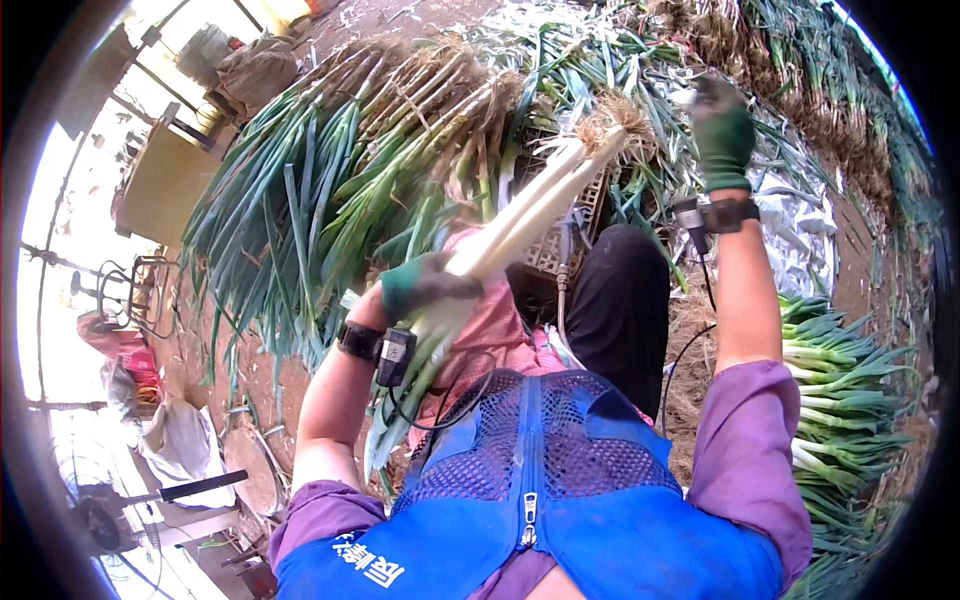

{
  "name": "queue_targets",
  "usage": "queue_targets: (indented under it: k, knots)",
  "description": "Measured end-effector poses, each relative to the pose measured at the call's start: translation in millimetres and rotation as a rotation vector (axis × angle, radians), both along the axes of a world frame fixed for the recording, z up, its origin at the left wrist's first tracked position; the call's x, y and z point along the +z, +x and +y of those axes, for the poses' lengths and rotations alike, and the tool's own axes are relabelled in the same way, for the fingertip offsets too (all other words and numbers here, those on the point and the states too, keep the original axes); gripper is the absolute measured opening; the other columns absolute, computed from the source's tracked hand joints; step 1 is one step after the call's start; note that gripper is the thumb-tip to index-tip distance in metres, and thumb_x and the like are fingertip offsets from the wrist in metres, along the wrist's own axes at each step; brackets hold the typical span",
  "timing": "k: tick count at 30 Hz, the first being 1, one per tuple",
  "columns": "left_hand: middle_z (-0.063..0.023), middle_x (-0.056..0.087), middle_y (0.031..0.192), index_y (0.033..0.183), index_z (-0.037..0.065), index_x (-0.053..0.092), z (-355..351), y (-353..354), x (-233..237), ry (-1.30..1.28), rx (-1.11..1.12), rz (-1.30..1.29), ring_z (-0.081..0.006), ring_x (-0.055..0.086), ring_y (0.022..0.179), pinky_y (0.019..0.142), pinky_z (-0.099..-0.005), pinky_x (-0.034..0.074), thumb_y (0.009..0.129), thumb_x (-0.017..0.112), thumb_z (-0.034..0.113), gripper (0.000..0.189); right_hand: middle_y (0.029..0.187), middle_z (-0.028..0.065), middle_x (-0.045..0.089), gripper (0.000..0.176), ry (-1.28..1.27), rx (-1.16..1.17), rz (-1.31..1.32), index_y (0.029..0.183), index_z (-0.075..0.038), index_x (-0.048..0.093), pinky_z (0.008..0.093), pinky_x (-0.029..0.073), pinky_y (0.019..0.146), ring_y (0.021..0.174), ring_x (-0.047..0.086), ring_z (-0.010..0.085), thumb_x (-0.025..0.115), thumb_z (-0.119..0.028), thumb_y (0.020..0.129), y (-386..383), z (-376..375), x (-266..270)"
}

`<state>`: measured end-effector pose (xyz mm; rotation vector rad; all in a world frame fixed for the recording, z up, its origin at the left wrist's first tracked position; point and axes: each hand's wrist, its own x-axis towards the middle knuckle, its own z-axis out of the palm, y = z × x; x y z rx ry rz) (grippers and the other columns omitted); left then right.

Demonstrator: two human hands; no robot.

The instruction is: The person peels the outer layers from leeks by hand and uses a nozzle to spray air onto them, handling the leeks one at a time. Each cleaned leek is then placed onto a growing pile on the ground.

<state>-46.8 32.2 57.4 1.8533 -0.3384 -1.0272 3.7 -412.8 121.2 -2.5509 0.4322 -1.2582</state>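
Note:
My left hand [428, 284], in a green and grey glove, is closed around a few thick leeks [535, 215]. Their white stalks slant up and right to brown, hairy roots [615, 122], while the green leaves hang down past my wrist over my lap. My right hand [722, 132], gloved the same way, is raised to the right of the roots, apart from them. Its fingers are smeared by motion, and I cannot tell what they hold. Beneath the held roots lies a perforated plastic crate [546, 246] with a hose fitting [563, 275] in front of it.
A large heap of unpeeled leeks [340, 180] lies at the left. Cleaned leeks with white stalks [825, 400] are laid at the right. Leaf scraps [590, 55] cover the ground ahead, and more leeks [840, 70] line the far right. A fan [105, 520] stands lower left.

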Motion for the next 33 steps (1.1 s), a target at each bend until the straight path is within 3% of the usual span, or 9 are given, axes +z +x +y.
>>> queue_targets:
  k: [4, 6, 9, 11, 13, 14, 21, 27, 33]
  knots:
    - [-0.0048, 0.069, 0.106, 0.127, -0.002, 0.063, 8.6, 1.0, 9.8, -0.006, 0.013, 0.017, -0.0142, 0.061, 0.097, 0.092, -0.0298, 0.048, 0.085, 0.077, 0.031, 0.055, 0.086, 0.0034, 0.069, 0.02, 0.794, 0.445, 0.216, 0.104, -0.008, 0.067, 0.0244, 0.048, 0.049, 0.061, 0.059, 0.0097, 0.068, -0.026, 0.097, -15.1, -36.2, -47.7]
    - [-0.0047, 0.069, 0.106, 0.125, -0.002, 0.064, 9.8, 4.8, 6.3, -0.022, 0.01, 0.017, -0.0144, 0.061, 0.097, 0.092, -0.0302, 0.048, 0.084, 0.078, 0.032, 0.055, 0.1, 0.007, 0.067, 0.029, 1.007, 0.583, 0.413, 0.113, -0.01, 0.065, 0.029, 0.053, 0.062, 0.079, 0.064, 0.0155, 0.074, -0.018, 0.086, -47.8, 27.0, -44.8]
    - [-0.0052, 0.069, 0.105, 0.125, -0.002, 0.064, 9.4, 6.2, 2.2, -0.054, 0.004, -0.004, -0.015, 0.062, 0.096, 0.091, -0.0307, 0.049, 0.085, 0.078, 0.03, 0.053, 0.128, 0.0138, 0.064, 0.068, 1.745, 1.434, 0.503, 0.141, -0.011, 0.055, 0.0535, 0.05, 0.102, 0.113, 0.063, 0.0301, 0.078, -0.03, 0.079, -44.5, 70.1, -125.0]
    - [-0.0059, 0.07, 0.105, 0.124, -0.002, 0.065, 9.5, 7.9, 0.5, -0.056, -0.007, -0.052, -0.0153, 0.063, 0.093, 0.088, -0.0313, 0.05, 0.086, 0.077, 0.026, 0.048, 0.128, 0.0156, 0.064, 0.067, 2.03, 1.232, 0.645, 0.138, -0.004, 0.055, 0.0417, 0.056, 0.099, 0.113, 0.065, 0.0272, 0.079, -0.036, 0.083, -35.6, 127.2, -142.9]
    - [-0.0073, 0.07, 0.105, 0.123, -0.001, 0.065, 16.2, 11.7, 0.7, -0.113, 0.076, -0.014, -0.0159, 0.066, 0.091, 0.085, -0.032, 0.053, 0.088, 0.075, 0.022, 0.044, 0.113, 0.0133, 0.069, 0.057, 1.346, 1.172, 0.331, 0.126, 0.002, 0.061, 0.0324, 0.06, 0.088, 0.096, 0.07, 0.0239, 0.076, -0.036, 0.087, -49.6, 169.5, -121.9]
    - [-0.008, 0.071, 0.104, 0.123, -0.001, 0.065, 20.1, 12.6, 1.8, -0.146, 0.12, 0.005, -0.0162, 0.067, 0.089, 0.084, -0.0324, 0.054, 0.088, 0.074, 0.02, 0.042, 0.107, 0.0096, 0.07, 0.054, 1.773, 0.931, 0.518, 0.125, 0.002, 0.062, 0.0304, 0.061, 0.082, 0.09, 0.07, 0.0218, 0.076, -0.033, 0.086, -59.2, 177.2, -82.0]
    - [-0.0057, 0.069, 0.098, 0.124, 0.0, 0.064, 28.7, 9.2, 10.7, -0.288, 0.219, 0.003, -0.0133, 0.065, 0.081, 0.078, -0.0301, 0.055, 0.09, 0.072, 0.014, 0.038, 0.096, 0.0087, 0.07, 0.035, 1.554, 1.092, 0.393, 0.108, -0.001, 0.073, 0.0271, 0.06, 0.069, 0.081, 0.069, 0.0174, 0.072, -0.029, 0.088, -61.2, 192.4, -58.5]
    - [-0.0043, 0.068, 0.106, 0.127, 0.001, 0.062, 19.5, 4.3, 9.2, -0.271, 0.168, -0.098, -0.0124, 0.064, 0.095, 0.088, -0.0289, 0.051, 0.087, 0.077, 0.021, 0.047, 0.116, 0.0163, 0.069, 0.035, 0.624, 1.139, 0.04, 0.126, -0.003, 0.066, 0.032, 0.063, 0.086, 0.097, 0.072, 0.027, 0.068, -0.008, 0.091, -41.5, 175.2, -93.7]
    - [-0.0022, 0.068, 0.108, 0.126, 0.002, 0.063, 7.0, 1.1, 20.4, -0.038, 0.126, -0.215, -0.0106, 0.063, 0.097, 0.091, -0.0282, 0.05, 0.08, 0.085, 0.022, 0.055, 0.103, 0.0128, 0.072, 0.046, 1.186, 1.202, 0.155, 0.124, 0.001, 0.065, 0.0302, 0.062, 0.076, 0.09, 0.072, 0.0225, 0.072, -0.031, 0.091, -55.0, 182.1, -57.1]
